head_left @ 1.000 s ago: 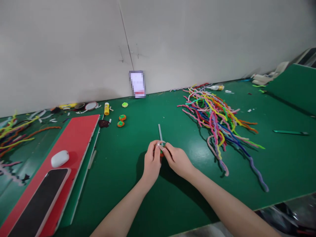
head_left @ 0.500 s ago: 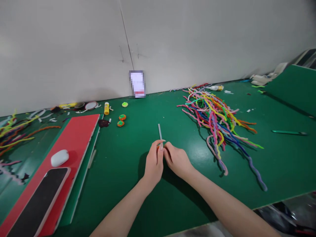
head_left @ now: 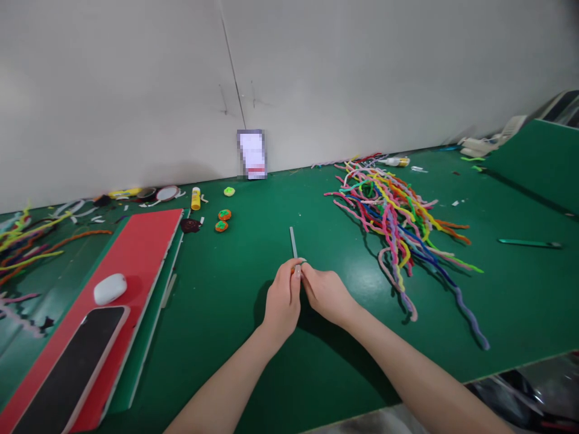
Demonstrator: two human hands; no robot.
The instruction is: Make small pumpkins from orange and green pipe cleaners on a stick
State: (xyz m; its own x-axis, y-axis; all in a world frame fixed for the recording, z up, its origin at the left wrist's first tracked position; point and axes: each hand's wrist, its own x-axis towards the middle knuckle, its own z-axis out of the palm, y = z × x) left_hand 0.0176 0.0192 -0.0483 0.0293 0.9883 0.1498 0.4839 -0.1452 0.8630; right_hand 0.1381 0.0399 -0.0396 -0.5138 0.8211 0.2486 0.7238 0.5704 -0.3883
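Observation:
My left hand (head_left: 283,298) is closed, thumb against fingers, around a small orange piece (head_left: 293,270) that is mostly hidden. My right hand (head_left: 326,290) meets it at the fingertips, its fingers curled in a pinch; what lies between them is covered. A narrow grey strip (head_left: 293,241) lies on the green table just beyond the fingertips. To the left of it sit two small orange rounds with green tops, one (head_left: 224,214) behind the other (head_left: 221,226), and a yellow-green one (head_left: 229,191) farther back.
A heap of coloured pipe cleaners (head_left: 393,217) spreads at the right, near a green craft knife (head_left: 529,243). On the left, a red board (head_left: 149,241) carries a phone (head_left: 75,367) and a white case (head_left: 110,289). A yellow glue stick (head_left: 195,199) stands behind. A blurred screen (head_left: 253,154) leans on the wall.
Both hands have shifted very slightly, with the fingertips still together. The objects on the table have stayed put.

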